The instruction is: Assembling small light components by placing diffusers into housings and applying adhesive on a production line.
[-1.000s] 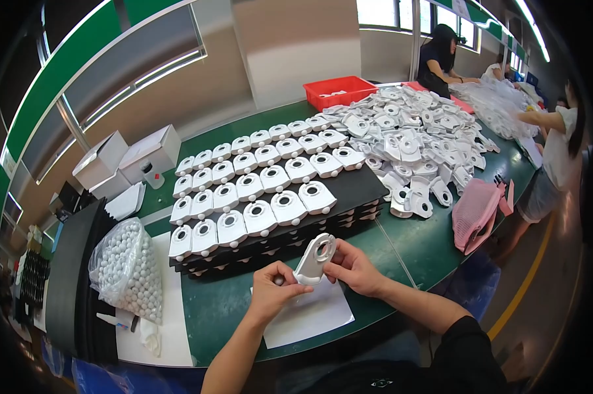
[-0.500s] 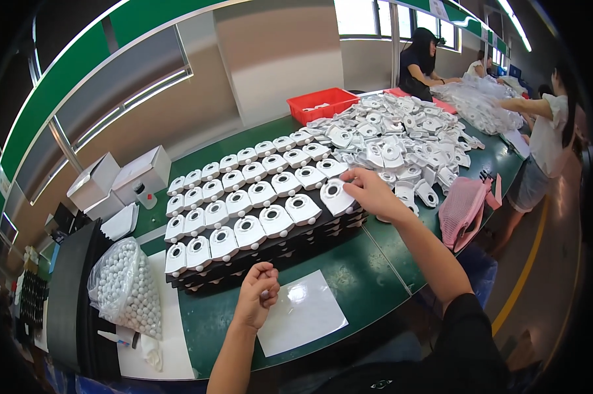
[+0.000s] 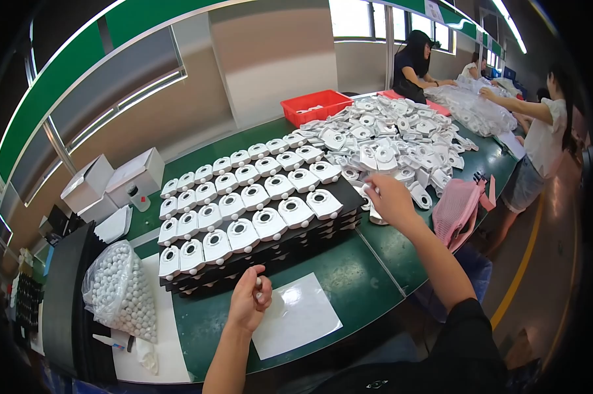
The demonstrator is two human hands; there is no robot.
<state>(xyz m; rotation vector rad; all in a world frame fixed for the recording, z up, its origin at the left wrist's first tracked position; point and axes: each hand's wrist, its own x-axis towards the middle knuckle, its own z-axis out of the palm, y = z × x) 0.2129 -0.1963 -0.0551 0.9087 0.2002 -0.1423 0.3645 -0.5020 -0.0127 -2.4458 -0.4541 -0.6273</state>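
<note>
My left hand [image 3: 249, 301] is closed in front of the tray stack, with a small white ball [image 3: 259, 281] showing between its fingers. My right hand [image 3: 390, 199] hovers at the near edge of a heap of white plastic parts [image 3: 401, 134]. Its thumb and fingers are bent together; what they hold, if anything, I cannot make out. Between the hands and the back wall stands a stack of black foam trays [image 3: 349, 199]. Rows of white rounded parts with dark-centred holes [image 3: 269, 223] lie on top, small white balls at their lower ends.
A clear bag of white balls [image 3: 122, 289] rests at the left beside black sheets [image 3: 63, 295]. White paper [image 3: 298, 315] lies on the green table [image 3: 211, 341]. A red bin [image 3: 315, 108], pink bag [image 3: 457, 207] and white boxes [image 3: 135, 174] stand around; people work at the far right.
My right hand has let go of the white part at the right end of the front row and moved right to the heap. My left hand stays nearly in place, its ball showing more plainly.
</note>
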